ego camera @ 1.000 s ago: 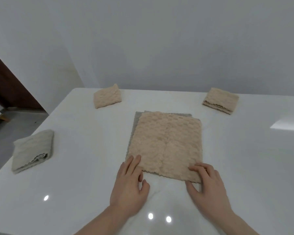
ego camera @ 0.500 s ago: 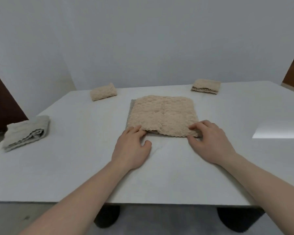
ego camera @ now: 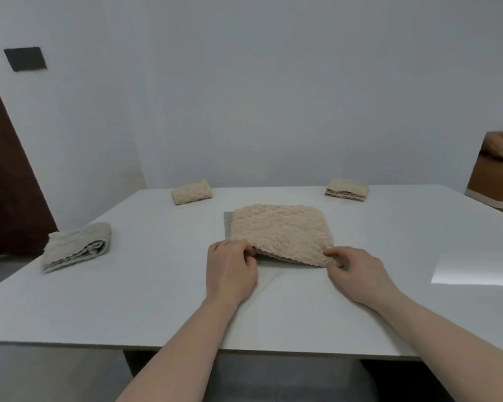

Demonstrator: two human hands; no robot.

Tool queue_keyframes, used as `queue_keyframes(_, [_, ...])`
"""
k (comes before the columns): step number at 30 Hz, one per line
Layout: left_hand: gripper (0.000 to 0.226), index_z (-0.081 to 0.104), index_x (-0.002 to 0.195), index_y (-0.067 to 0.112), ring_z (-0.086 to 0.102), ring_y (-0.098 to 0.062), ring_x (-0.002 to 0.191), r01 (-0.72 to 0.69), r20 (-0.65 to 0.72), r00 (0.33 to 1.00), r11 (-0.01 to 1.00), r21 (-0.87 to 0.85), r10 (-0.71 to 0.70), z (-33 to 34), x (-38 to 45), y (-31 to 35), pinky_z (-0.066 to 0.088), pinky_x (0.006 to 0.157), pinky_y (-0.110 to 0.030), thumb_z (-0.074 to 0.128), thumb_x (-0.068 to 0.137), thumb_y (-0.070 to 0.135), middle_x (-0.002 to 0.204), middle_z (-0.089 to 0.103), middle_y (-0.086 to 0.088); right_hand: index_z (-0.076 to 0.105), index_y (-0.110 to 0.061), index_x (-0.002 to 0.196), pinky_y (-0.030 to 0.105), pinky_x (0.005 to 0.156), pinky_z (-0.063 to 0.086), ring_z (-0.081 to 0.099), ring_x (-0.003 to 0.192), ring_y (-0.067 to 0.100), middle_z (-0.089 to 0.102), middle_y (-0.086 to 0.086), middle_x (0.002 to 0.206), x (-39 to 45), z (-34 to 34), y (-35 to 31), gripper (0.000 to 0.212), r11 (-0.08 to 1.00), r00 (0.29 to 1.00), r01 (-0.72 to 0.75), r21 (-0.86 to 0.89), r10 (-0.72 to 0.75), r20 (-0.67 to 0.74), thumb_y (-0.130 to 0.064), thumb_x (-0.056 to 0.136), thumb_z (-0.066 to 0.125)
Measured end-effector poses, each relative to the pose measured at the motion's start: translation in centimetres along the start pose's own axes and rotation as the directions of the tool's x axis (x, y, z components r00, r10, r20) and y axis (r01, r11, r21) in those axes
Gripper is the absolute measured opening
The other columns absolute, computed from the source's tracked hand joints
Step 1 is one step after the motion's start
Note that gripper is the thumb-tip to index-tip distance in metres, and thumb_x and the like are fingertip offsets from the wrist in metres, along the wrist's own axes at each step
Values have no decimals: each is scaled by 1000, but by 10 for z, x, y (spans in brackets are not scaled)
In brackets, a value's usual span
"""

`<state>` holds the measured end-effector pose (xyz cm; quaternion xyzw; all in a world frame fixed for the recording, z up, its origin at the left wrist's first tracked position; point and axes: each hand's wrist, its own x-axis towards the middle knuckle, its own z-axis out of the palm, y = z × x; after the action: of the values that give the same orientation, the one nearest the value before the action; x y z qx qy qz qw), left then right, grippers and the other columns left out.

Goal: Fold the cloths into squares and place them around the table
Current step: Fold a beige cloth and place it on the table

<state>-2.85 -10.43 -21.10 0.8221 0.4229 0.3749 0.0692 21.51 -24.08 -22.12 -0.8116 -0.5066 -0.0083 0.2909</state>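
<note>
Half a second before, my 2 hands lay flat on the near edge; now the left hand (ego camera: 231, 273) and right hand (ego camera: 355, 276) had each pinched a near corner of the beige bobbled cloth (ego camera: 280, 235) at the middle of the white bench (ego camera: 157, 300) and lifted it — the next fold was starting, I judged. I counted 3 folded cloths placed — 2 beige, 1 grey — plus 1 in work.

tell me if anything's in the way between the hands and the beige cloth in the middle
Nothing is. The left hand and right hand already pinch the near corners of the beige cloth, lifting its near edge off the table.
</note>
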Motion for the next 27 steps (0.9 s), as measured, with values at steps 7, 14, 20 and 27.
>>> queue_keyframes(7, [7, 50, 80, 28, 50, -16, 80, 40, -4, 999, 998, 47, -40, 3, 3, 0, 37, 91, -33, 51, 83, 21, 74, 56, 12, 67, -45, 113, 32, 102, 42, 52, 110, 7, 59, -23, 113, -4, -3, -4, 38, 997, 999, 49, 51, -50, 18, -55, 76, 64])
queue_keyframes(14, [9, 47, 76, 28, 47, -16, 76, -33, -138, 990, 999, 42, 39, 3, 1, -1, 36, 83, -35, 41, 81, 22, 72, 52, 14, 67, -44, 93, 27, 90, 47, 54, 104, 4, 57, -24, 101, -8, 0, -5, 12, 991, 992, 90, 103, -80, -99, -44, 81, 68])
queue_keyframes(20, [23, 39, 74, 28, 44, -12, 73, -9, -14, 1000, 1000, 6, 9, 1, 2, 2, 30, 77, -30, 56, 68, 15, 68, 47, 14, 69, -41, 94, 23, 88, 41, 46, 103, 2, 52, -25, 103, -8, 1, -4, 18, 987, 990, 108, 116, -96, -104, -44, 77, 73])
queue_keyframes(27, [15, 42, 81, 26, 47, -11, 70, -39, -70, 997, 998, -42, 36, -1, 1, 3, 37, 82, -33, 55, 80, 17, 68, 49, 13, 67, -29, 86, 28, 74, 45, 54, 92, 10, 54, -17, 93, -10, 1, -5, 10, 980, 950, 165, 116, -126, -284, -28, 95, 62])
